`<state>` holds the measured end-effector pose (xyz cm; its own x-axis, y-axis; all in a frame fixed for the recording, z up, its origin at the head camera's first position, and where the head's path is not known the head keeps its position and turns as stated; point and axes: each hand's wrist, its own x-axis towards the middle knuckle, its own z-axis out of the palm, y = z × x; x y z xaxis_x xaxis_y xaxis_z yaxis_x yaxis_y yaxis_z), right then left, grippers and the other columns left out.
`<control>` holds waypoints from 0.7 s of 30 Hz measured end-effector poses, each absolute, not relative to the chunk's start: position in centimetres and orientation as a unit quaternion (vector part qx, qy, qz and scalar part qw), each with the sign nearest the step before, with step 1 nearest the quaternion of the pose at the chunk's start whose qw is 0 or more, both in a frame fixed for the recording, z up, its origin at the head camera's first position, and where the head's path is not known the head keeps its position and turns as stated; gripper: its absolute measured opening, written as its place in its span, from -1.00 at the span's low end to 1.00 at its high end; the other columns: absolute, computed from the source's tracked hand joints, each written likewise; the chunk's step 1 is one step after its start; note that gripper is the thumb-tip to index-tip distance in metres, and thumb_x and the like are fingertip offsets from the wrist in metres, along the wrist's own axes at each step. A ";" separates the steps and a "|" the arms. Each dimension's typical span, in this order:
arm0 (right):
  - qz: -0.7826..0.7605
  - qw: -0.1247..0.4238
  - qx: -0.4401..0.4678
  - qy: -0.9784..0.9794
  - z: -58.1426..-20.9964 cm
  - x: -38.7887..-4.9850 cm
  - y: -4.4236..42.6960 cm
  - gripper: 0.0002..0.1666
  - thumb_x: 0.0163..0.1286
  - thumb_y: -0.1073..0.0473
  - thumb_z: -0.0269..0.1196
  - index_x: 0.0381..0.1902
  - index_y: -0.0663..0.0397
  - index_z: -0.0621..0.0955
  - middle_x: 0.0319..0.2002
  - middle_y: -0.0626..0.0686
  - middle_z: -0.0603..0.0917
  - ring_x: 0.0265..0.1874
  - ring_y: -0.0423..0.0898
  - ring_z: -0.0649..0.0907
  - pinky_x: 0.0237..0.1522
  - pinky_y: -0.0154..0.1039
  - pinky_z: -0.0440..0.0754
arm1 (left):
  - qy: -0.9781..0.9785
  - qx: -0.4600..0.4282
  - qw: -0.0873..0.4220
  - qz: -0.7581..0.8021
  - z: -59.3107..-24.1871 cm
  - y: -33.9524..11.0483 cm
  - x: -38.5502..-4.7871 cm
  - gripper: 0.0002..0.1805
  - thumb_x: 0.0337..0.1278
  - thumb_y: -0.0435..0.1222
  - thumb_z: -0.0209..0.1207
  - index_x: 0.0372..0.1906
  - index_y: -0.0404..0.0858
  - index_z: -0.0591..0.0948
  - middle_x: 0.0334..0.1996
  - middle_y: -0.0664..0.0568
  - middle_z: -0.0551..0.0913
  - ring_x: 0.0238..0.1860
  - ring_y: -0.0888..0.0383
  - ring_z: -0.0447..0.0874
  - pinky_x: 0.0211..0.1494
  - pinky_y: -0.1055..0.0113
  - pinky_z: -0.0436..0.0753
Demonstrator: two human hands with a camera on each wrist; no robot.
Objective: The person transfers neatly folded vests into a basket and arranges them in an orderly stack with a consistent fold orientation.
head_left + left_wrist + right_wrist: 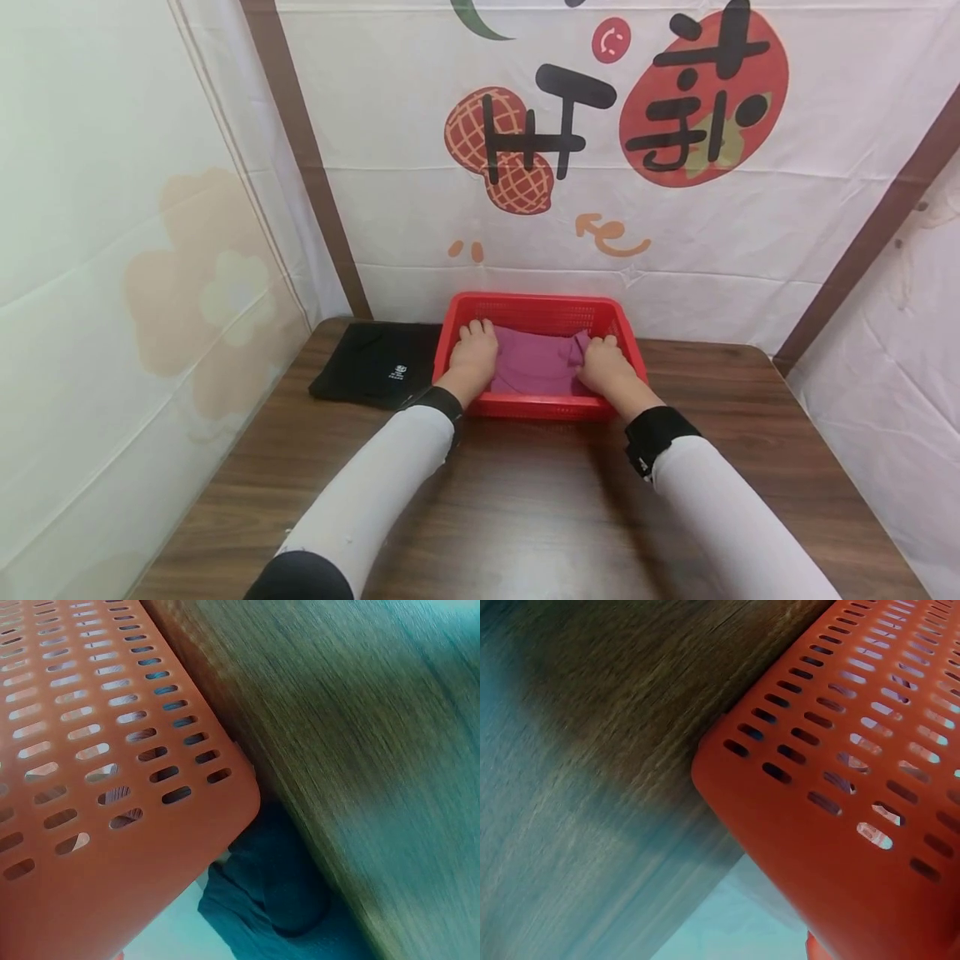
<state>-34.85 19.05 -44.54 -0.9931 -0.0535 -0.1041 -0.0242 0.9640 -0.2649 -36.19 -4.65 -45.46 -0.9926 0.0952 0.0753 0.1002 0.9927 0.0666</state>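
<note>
Two arms in white sleeves (375,492) reach forward over a dark wood-grain table (510,500), each with a black band (660,433) at the wrist. Ahead of them is a red plastic basket (540,408); the wrist views show its slotted side walls. A folded purple cloth (534,367) lies inside the basket, between the hands. The left hand (474,357) is at the cloth's left side, back of the hand up, fingers pointing away. The right hand (606,367) is at the right side, next to a small raised fold. I cannot tell whether either hand pinches the cloth or only rests on it.

Just left of the basket lies a folded black cloth (363,358) bearing a small white emblem (401,368) with tiny lettering beneath, too small to read.

Behind the table hangs a white fabric wall (405,183) printed with a red peanut (520,196), a large red fruit (750,75) and a small red disc (606,42) with a simple face. Thick black strokes, shaped like characters, cross the peanut and fruit; I cannot read them.
</note>
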 end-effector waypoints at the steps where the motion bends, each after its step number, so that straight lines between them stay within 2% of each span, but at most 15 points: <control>1: -0.135 0.050 -0.021 0.989 -44.4 -34.8 19.1 -0.29 0.35 0.04 0.35 0.19 0.46 0.37 -0.03 0.33 0.37 -0.11 0.17 0.63 -0.01 0.10 0.72 | -0.997 -0.051 0.032 -0.037 -45.5 -4.7 -36.3 -0.23 0.22 -0.32 0.31 0.47 -0.40 0.25 0.23 -0.31 0.39 0.26 -0.20 0.40 0.12 0.03 0.71; 7: -0.137 0.021 -0.041 0.990 -43.9 -34.3 19.5 -0.23 0.34 0.05 0.35 0.29 0.45 0.33 0.10 0.37 0.35 0.13 0.27 0.50 0.10 0.18 0.66 | -0.996 -0.072 0.017 -0.040 -45.2 -4.7 -36.3 -0.37 0.19 -0.33 0.34 0.34 -0.33 0.41 0.15 -0.23 0.44 0.17 -0.14 0.44 0.14 0.01 0.69; 14: -0.133 -0.012 -0.138 0.981 -43.5 -33.4 20.4 -0.23 0.36 0.03 0.36 0.37 0.30 0.37 0.21 0.32 0.38 0.20 0.21 0.47 0.22 0.17 0.59 | -0.991 -0.107 0.020 -0.081 -44.2 -5.1 -35.1 -0.41 0.19 -0.16 0.37 0.27 -0.26 0.49 0.11 -0.14 0.54 0.13 -0.04 0.54 0.17 0.03 0.68; 18: -0.141 -0.027 -0.177 0.974 -43.1 -32.7 21.0 -0.20 0.36 0.00 0.37 0.43 0.24 0.38 0.27 0.28 0.39 0.27 0.17 0.46 0.29 0.18 0.55 | -0.982 -0.133 0.022 -0.129 -43.6 -5.5 -34.1 -0.37 0.18 -0.11 0.39 0.32 -0.21 0.51 0.15 -0.09 0.58 0.16 -0.01 0.57 0.21 0.02 0.67; 21: -0.164 -0.046 -0.192 0.967 -43.0 -32.3 21.4 -0.23 0.37 0.00 0.36 0.42 0.20 0.41 0.28 0.24 0.41 0.27 0.14 0.46 0.31 0.16 0.53 | -0.978 -0.156 0.037 -0.129 -43.1 -5.9 -33.3 -0.41 0.21 -0.09 0.36 0.30 -0.18 0.55 0.17 -0.05 0.61 0.20 0.00 0.58 0.24 0.02 0.65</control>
